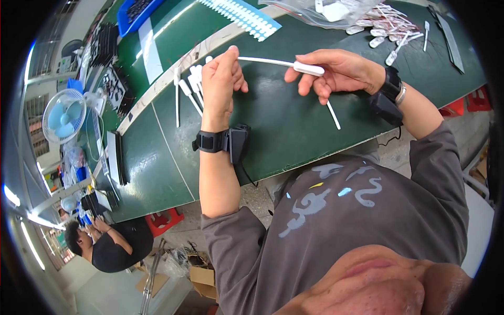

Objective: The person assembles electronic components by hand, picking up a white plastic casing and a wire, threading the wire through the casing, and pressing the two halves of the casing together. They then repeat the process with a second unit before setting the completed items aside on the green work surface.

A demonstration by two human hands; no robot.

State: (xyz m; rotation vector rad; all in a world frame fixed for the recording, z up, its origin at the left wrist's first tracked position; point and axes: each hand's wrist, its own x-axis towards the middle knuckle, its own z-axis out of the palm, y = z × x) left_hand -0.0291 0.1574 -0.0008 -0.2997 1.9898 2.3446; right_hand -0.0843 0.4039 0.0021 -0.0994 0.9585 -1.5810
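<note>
A thin white plastic stick with an oval head (308,69) stretches between my two hands above the green tabletop. My left hand (220,79) pinches the thin end between thumb and fingers. At the other end, my right hand (336,73) has thumb and fingers around the oval head. Below the right hand, a second white stick (334,115) lies on the table, its upper part hidden by the fingers. Just left of my left hand lie several similar white sticks (186,90), partly covered by that hand.
A pile of white oval-headed pieces with thin reddish wires (386,23) lies at the far right, beside a see-through plastic bag (325,13). Beyond my left hand is a blue sheet with white tabs (244,18). A blue bin (123,21), a fan (64,116) and a co-worker (115,244) are left.
</note>
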